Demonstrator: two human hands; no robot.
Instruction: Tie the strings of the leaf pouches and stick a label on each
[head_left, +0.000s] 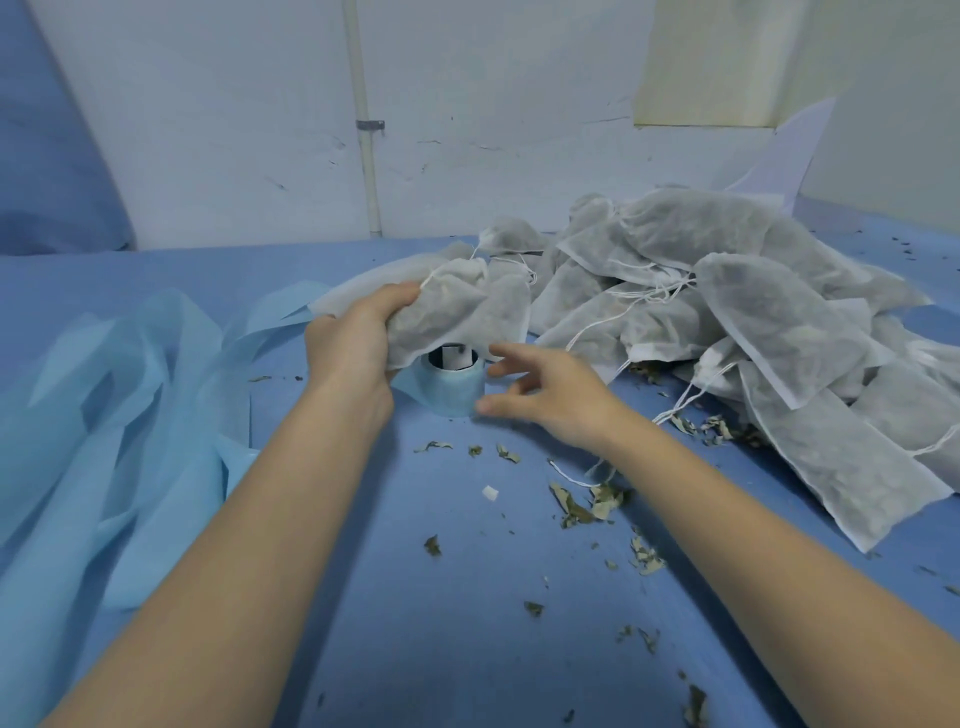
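From my seat I see my left hand gripping a leaf pouch by its left edge, fingers curled into the white mesh fabric, holding it lifted just above a roll of pale blue tape that stands on the blue table cover at the middle of the scene. A drawstring shows at the gathered top of that pouch, near my fingertips. My right hand hovers just right of the roll, fingers spread and loosely bent, holding nothing; whether the thumb tip touches the roll's side I cannot tell. Inside the roll's core something dark and white shows, but I can read no writing on it, nor on any pouch. To the far right lies a heap of pouches, greyish with leaves inside, white strings trailing from them. Crumbled dry leaf bits scatter over the near cover, with a small white scrap among them. Crumpled light blue sheeting lies on the left.
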